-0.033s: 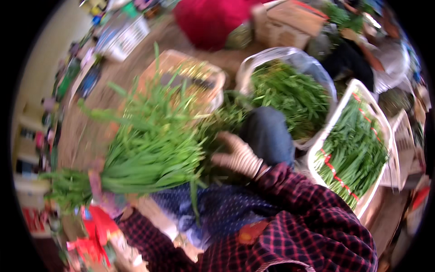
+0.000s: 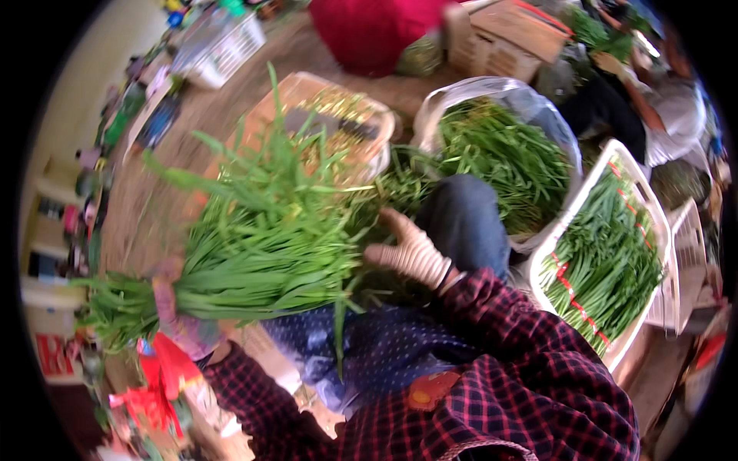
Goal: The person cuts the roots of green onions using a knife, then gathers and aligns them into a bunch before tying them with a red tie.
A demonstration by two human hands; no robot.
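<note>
My left hand (image 2: 183, 316), in a pinkish patterned glove, is closed around a thick bunch of green garlic chives (image 2: 261, 253). The long leaves fan out to the right over my lap, and a shorter part sticks out on the left of the fist. My right hand (image 2: 415, 253), in a pale ribbed glove, is just beyond the right end of the bunch. Its thumb and fingers are apart, with nothing visible between them. Loose greens (image 2: 400, 184) lie behind it, beside my bent knee (image 2: 465, 223). A blue dotted apron (image 2: 369, 353) covers my lap.
A white crate (image 2: 665, 230) of chives tied with red bands stands at right. Nearer the middle is a bag-lined tub (image 2: 442, 100) of loose greens. Ahead lies a tan basket (image 2: 307, 81) with yellowish trimmings. Another person (image 2: 673, 134) sits far right; a white basket (image 2: 238, 46) stands far left.
The whole scene sits slightly farther right in the picture. My left hand keeps its hold on the chives, and my right hand stays spread beside them.
</note>
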